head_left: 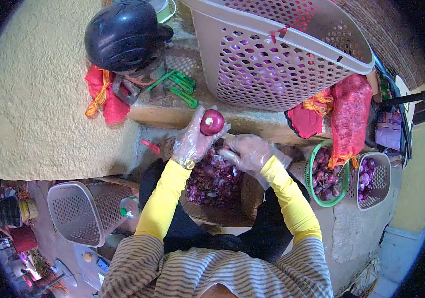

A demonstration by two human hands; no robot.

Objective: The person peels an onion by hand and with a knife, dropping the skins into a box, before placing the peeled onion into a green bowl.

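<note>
A pale basket (73,216) stands near left. Between the knees, a brown container (250,193) holds purple onion skins (212,184); a large basket (210,54) on the far side shows purple through its holes. At right, a green basket (307,174) holds red onions (324,181), a small basket (381,174) purple ones.

The gloved left hand (190,140) cradles an onion (212,122), fingers part-curled around it, beyond the skins. The gloved right hand (249,153) bends its fingers inward; whether they grip anything I cannot tell.

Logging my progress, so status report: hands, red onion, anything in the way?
Left hand holding red onion. Right hand apart from it, grip unclear. No obstruction seen between hands.
</note>
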